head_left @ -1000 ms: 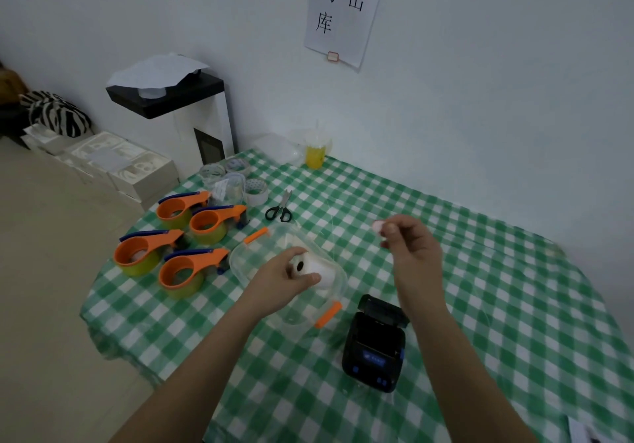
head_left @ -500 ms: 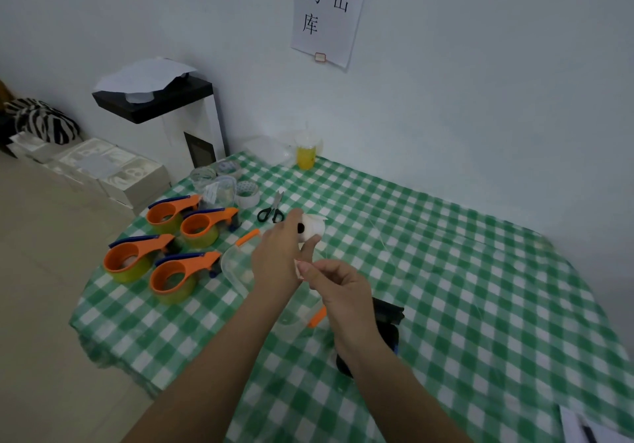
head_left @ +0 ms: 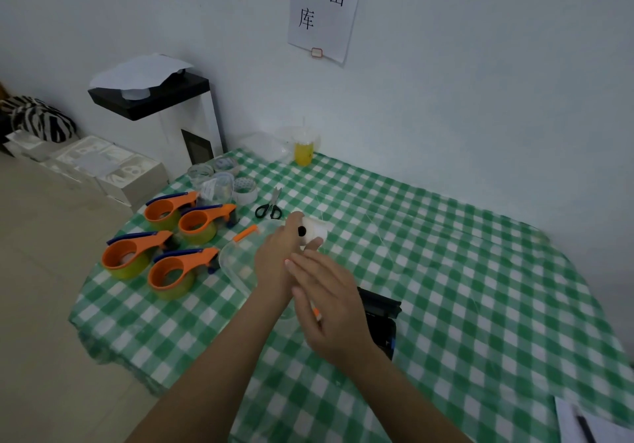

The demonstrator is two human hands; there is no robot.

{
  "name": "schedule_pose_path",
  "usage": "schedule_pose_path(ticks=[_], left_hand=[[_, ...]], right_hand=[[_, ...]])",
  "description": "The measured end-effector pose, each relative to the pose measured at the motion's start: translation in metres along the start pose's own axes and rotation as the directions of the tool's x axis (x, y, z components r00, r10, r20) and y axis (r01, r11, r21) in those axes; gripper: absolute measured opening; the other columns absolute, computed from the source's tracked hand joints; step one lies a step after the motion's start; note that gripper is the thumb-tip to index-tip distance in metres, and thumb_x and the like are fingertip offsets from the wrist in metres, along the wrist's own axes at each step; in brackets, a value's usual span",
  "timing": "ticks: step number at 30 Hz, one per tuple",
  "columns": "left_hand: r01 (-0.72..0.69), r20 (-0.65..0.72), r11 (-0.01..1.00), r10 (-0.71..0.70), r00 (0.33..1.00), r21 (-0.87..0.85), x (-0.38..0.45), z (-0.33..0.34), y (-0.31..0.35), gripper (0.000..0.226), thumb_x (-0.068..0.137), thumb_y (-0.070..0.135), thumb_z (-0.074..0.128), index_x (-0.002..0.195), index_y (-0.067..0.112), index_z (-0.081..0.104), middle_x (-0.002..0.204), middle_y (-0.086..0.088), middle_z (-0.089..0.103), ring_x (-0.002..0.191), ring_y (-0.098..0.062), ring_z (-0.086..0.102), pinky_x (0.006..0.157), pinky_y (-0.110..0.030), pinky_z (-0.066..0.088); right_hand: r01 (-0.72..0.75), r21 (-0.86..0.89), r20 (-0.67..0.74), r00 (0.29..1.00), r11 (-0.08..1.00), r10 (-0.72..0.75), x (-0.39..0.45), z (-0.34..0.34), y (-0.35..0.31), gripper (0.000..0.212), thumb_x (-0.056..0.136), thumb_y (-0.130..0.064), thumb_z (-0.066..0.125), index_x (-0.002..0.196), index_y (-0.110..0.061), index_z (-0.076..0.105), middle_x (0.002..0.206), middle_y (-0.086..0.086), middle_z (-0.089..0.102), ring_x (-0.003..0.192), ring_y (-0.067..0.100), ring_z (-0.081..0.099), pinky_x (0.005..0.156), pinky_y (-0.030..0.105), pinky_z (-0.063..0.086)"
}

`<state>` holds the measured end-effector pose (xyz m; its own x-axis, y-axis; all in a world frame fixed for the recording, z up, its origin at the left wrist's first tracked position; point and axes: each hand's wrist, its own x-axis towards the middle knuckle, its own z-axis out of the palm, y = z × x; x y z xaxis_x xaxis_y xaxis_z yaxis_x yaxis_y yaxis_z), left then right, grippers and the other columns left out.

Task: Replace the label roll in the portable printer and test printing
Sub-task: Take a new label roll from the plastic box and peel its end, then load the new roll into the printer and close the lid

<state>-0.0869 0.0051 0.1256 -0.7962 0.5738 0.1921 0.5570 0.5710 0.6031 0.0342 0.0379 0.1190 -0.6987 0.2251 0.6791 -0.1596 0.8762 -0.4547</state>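
My left hand (head_left: 279, 254) holds a white label roll (head_left: 314, 229) with a dark core above the table, thumb and fingers wrapped around it. My right hand (head_left: 331, 309) hovers just below and in front of the roll, fingertips near the left hand's fingers; whether it pinches the paper end is hidden. The black portable printer (head_left: 380, 319) lies on the green checked cloth with its lid raised, partly covered by my right hand.
A clear plastic box (head_left: 236, 267) with orange clips sits under my hands. Several orange tape dispensers (head_left: 164, 236) lie at the left, scissors (head_left: 269, 207) and tape rolls (head_left: 245, 188) behind, a yellow drink cup (head_left: 303, 149) by the wall, papers (head_left: 593, 422) at bottom right.
My left hand lifted the roll out of the box area and up. My right hand came down from the right to meet it, now covering part of the printer.
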Motion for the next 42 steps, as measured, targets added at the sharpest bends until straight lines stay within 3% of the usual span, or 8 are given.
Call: schedule_pose_path(ticks=[6, 9, 16, 23, 27, 30, 39, 42], left_hand=[[0.022, 0.021, 0.983, -0.018, 1.0, -0.18, -0.003, 0.002, 0.011, 0.038, 0.084, 0.04, 0.059, 0.112, 0.019, 0.045, 0.098, -0.003, 0.064, 0.088, -0.023, 0.062, 0.077, -0.039, 0.051], [0.073, 0.075, 0.981, -0.06, 0.995, -0.177, -0.005, 0.002, 0.006, 0.042, 0.084, 0.038, 0.06, 0.118, 0.019, 0.045, 0.102, -0.003, 0.065, 0.092, -0.024, 0.061, 0.07, -0.033, 0.044], [0.119, 0.296, 0.891, 0.018, 0.955, -0.437, -0.017, 0.012, 0.001, 0.04, 0.077, 0.033, 0.07, 0.112, 0.03, 0.05, 0.092, 0.006, 0.061, 0.084, -0.018, 0.061, 0.068, -0.025, 0.049], [0.167, 0.485, 0.822, 0.146, 0.862, -0.545, -0.023, 0.019, 0.0, 0.039, 0.08, 0.018, 0.07, 0.107, 0.035, 0.048, 0.094, -0.002, 0.063, 0.084, -0.012, 0.062, 0.061, -0.01, 0.051], [0.224, 0.584, 0.825, 0.151, 0.798, -0.519, -0.025, 0.034, -0.005, 0.041, 0.08, 0.025, 0.069, 0.115, 0.034, 0.048, 0.106, -0.009, 0.062, 0.088, -0.022, 0.064, 0.074, -0.031, 0.055], [0.285, 0.615, 0.822, 0.098, 0.783, -0.494, -0.028, 0.05, -0.004, 0.035, 0.082, 0.027, 0.067, 0.112, 0.036, 0.053, 0.116, -0.007, 0.058, 0.084, -0.018, 0.063, 0.061, -0.022, 0.052], [0.615, 0.743, 0.689, -0.165, 0.648, -0.384, -0.032, 0.102, 0.007, 0.042, 0.083, 0.035, 0.063, 0.114, 0.011, 0.048, 0.111, -0.012, 0.061, 0.092, -0.02, 0.064, 0.069, -0.029, 0.057], [0.677, 0.778, 0.608, -0.149, 0.61, -0.415, -0.03, 0.106, 0.012, 0.035, 0.088, 0.031, 0.058, 0.114, 0.007, 0.052, 0.105, -0.012, 0.061, 0.086, -0.017, 0.063, 0.057, -0.023, 0.059]], right_hand=[[-0.065, 0.0, 0.232, 0.971, 0.998, 0.063, -0.016, 0.002, 0.001, 0.048, 0.099, -0.04, 0.028, 0.144, -0.025, 0.025, 0.156, -0.016, 0.015, 0.147, 0.022, 0.006, 0.12, 0.047, -0.003], [-0.174, 0.144, 0.329, 0.937, 0.974, 0.119, -0.018, -0.008, 0.004, 0.044, 0.098, -0.041, 0.026, 0.141, -0.032, 0.031, 0.154, -0.02, 0.02, 0.148, 0.02, -0.002, 0.119, 0.042, -0.01], [-0.388, 0.14, -0.054, 0.916, 0.911, 0.398, -0.026, -0.038, 0.053, 0.035, 0.089, -0.018, 0.049, 0.124, -0.025, 0.054, 0.136, -0.006, 0.049, 0.131, 0.006, 0.039, 0.112, 0.025, 0.031], [-0.697, 0.332, 0.413, 0.713, 0.635, 0.567, -0.025, -0.054, 0.087, 0.037, 0.085, -0.017, 0.065, 0.116, -0.036, 0.057, 0.125, -0.011, 0.059, 0.117, 0.006, 0.055, 0.099, 0.039, 0.05], [-0.733, 0.354, 0.42, 0.68, 0.581, 0.601, -0.037, -0.052, 0.093, 0.035, 0.084, -0.011, 0.065, 0.107, -0.037, 0.059, 0.111, -0.007, 0.066, 0.101, 0.006, 0.065, 0.087, 0.025, 0.055], [-0.763, 0.347, 0.423, 0.646, 0.545, 0.636, -0.05, -0.051, 0.099, 0.032, 0.084, -0.01, 0.066, 0.108, -0.03, 0.06, 0.109, 0.0, 0.068, 0.097, 0.007, 0.067, 0.081, 0.02, 0.055], [-0.865, 0.375, 0.308, 0.455, 0.333, 0.836, -0.088, -0.042, 0.103, 0.024, 0.082, -0.023, 0.069, 0.103, -0.023, 0.058, 0.101, 0.003, 0.066, 0.092, 0.022, 0.067, 0.079, 0.042, 0.059], [-0.848, 0.423, 0.433, 0.499, 0.319, 0.751, -0.094, -0.047, 0.104, 0.042, 0.081, -0.019, 0.068, 0.118, -0.031, 0.05, 0.109, 0.005, 0.061, 0.094, 0.02, 0.067, 0.081, 0.038, 0.058]])
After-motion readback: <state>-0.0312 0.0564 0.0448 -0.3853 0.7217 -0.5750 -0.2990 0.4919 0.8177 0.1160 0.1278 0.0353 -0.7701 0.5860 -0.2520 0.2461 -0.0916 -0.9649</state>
